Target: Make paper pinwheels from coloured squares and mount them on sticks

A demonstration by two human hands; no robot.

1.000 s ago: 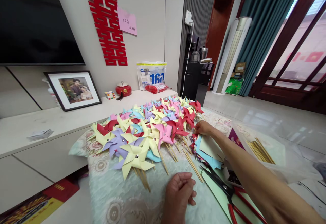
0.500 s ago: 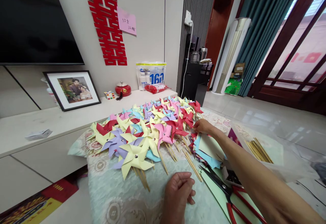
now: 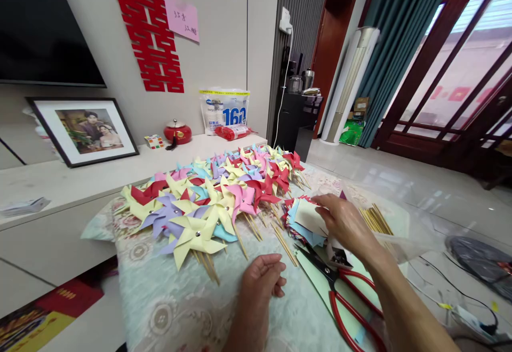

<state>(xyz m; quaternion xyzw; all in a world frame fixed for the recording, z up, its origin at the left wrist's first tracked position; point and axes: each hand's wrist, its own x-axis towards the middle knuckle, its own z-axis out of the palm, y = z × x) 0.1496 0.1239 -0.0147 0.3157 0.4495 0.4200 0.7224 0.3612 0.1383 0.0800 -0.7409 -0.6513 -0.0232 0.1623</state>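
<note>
My left hand (image 3: 262, 282) rests on the tablecloth at the front, its fingers curled in loosely with nothing showing in them. Over the right edge of a stack of coloured paper pieces (image 3: 306, 216), my right hand (image 3: 346, 224) reaches with fingers somewhat apart; whether the fingertips touch the paper I cannot tell. A pale sheet lies uppermost on the blue and red ones. Below the stack are red-handled scissors (image 3: 330, 274), slightly spread, on light green paper (image 3: 316, 280). A small box (image 3: 338, 256) of dark bits sits under my right wrist. Two or so loose sticks (image 3: 285, 245) lie between my hands.
Many paper pinwheels (image 3: 198, 234) on sticks cover the table's far left part. A clear plastic bag with wooden sticks (image 3: 376, 218) is on the right. Behind stand a framed photo (image 3: 86, 130), a red pot (image 3: 177, 132) and a white packet (image 3: 224, 109) on a cabinet.
My right hand has drawn back from the far side of the paper stack to its right edge. The left hand stays curled on the cloth. The view has turned to the right.
</note>
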